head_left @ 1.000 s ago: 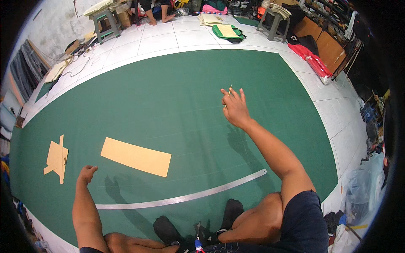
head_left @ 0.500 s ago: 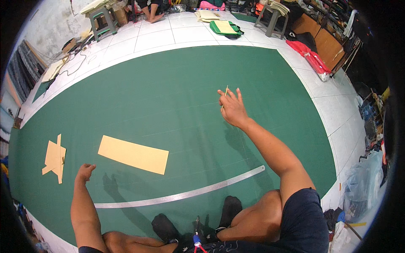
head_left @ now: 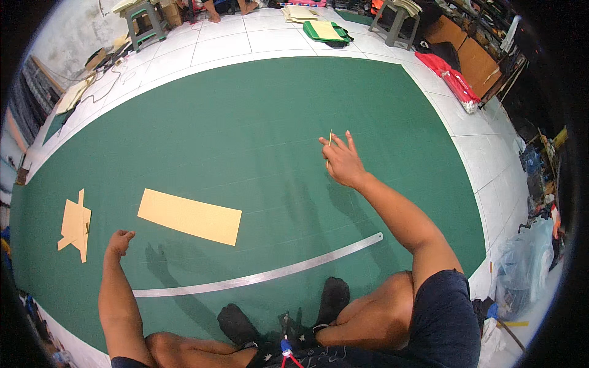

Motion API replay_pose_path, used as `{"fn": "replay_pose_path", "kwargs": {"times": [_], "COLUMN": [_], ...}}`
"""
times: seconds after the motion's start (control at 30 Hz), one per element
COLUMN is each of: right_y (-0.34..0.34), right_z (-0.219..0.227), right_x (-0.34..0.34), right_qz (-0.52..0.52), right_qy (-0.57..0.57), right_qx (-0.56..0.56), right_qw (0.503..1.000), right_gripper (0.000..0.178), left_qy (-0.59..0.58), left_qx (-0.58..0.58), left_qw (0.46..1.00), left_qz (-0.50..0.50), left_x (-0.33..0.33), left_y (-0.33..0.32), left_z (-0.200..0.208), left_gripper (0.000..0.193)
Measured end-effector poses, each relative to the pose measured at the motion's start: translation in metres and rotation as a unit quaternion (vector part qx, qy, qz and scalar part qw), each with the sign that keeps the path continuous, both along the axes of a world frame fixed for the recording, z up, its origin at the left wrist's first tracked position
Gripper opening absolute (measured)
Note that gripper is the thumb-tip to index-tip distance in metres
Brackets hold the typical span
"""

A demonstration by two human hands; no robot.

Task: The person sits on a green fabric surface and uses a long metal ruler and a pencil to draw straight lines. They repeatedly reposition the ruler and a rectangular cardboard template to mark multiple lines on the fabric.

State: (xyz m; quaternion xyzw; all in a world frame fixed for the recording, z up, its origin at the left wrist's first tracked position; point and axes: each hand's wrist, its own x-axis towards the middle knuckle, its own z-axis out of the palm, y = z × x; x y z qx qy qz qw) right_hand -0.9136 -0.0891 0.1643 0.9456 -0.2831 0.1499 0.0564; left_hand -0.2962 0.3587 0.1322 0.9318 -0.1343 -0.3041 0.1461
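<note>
A large dark green sheet covers the floor in front of me. Over its right part, my right hand holds a thin yellow stick, pencil-like, between the fingers, with other fingers stretched out. My left hand hovers at the left, fingers apart and pointing right, holding nothing I can see. Just right of it lies a cream rectangular card. To its left are several smaller cream card pieces, overlapping. A long metal ruler lies across the sheet in front of my feet.
White floor tiles border the sheet. Beyond it are a green bag, a stool and another stool. A red plastic package lies far right; clear plastic bags sit near right. Another person's bare feet show at the back.
The whole view has shifted slightly, so the sheet and cards sit a little higher. My right hand has come slightly nearer and rightward with the stick. The other person's feet have moved.
</note>
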Motion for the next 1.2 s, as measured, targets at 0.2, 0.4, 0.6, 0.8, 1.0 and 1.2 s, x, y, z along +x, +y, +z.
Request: {"fn": "replay_pose_path", "kwargs": {"times": [0.2, 0.4, 0.6, 0.8, 1.0, 1.2], "right_y": [0.006, 0.025, 0.027, 0.042, 0.057, 0.077], "right_z": [0.000, -0.008, -0.024, -0.019, -0.044, -0.027], "right_x": [-0.008, -0.016, -0.028, -0.039, -0.068, -0.057], "right_qz": [-0.005, 0.028, 0.035, 0.047, 0.091, 0.111], "right_qy": [0.005, 0.031, 0.067, 0.049, 0.079, 0.122], "right_qx": [0.037, 0.049, 0.038, 0.134, 0.077, 0.212], "right_qw": [0.999, 0.998, 0.996, 0.989, 0.990, 0.963], "right_gripper": [0.013, 0.012, 0.015, 0.010, 0.020, 0.016], "left_qy": [0.004, -0.004, -0.006, 0.005, 0.006, 0.015], "left_qx": [0.005, -0.001, 0.001, -0.008, -0.003, -0.001], "left_qw": [1.000, 1.000, 1.000, 1.000, 1.000, 1.000], "left_qz": [-0.010, -0.001, -0.011, 0.000, -0.010, -0.018], "left_x": [-0.006, 0.003, -0.001, 0.008, 0.005, 0.003], "left_y": [0.001, 0.009, 0.000, 0.009, -0.001, 0.004], "left_z": [0.003, 0.002, 0.001, -0.001, -0.006, 0.004], "left_gripper": [0.066, 0.066, 0.064, 0.063, 0.063, 0.064]}}
